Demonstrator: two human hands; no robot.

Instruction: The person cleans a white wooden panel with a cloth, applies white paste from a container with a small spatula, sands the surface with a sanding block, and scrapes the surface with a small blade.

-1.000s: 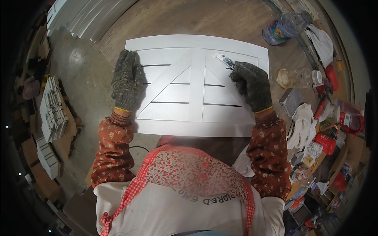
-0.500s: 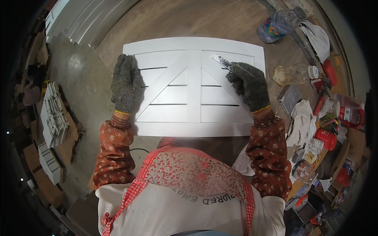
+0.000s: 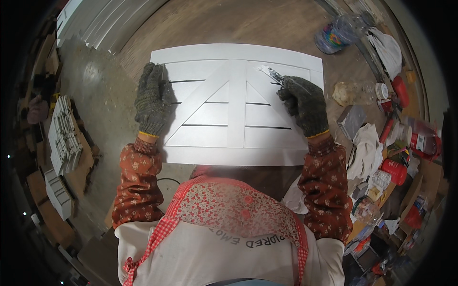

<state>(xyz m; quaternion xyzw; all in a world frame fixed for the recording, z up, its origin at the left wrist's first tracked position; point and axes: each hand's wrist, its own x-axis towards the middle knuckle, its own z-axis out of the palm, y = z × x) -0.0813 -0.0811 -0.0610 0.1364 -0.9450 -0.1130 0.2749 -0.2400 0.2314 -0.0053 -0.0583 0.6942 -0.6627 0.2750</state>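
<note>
A white slatted wooden panel [image 3: 236, 105], with a centre upright and two diagonal braces, lies in front of me over a brown work surface. Dark gaps run between its slats. My left hand [image 3: 153, 100], in a dark knitted glove, holds the panel by its left edge, its fingertips partly hidden. In my gloved right hand [image 3: 305, 105] is a putty knife [image 3: 273, 75], its blade slanting up and left over the upper right part of the panel. White paste sits at the blade's tip, and the handle is hidden inside my closed fingers.
Beyond the panel is the brown work surface [image 3: 214, 28]. At right stand a large plastic bottle [image 3: 336, 35], a clear jar [image 3: 353, 93], white rags [image 3: 366, 148] and a red tub [image 3: 394, 170]. Stacked white panels [image 3: 64, 138] lie at left above a concrete floor [image 3: 102, 138].
The view has shifted very slightly. Both hands and the putty knife keep nearly the same places on the panel.
</note>
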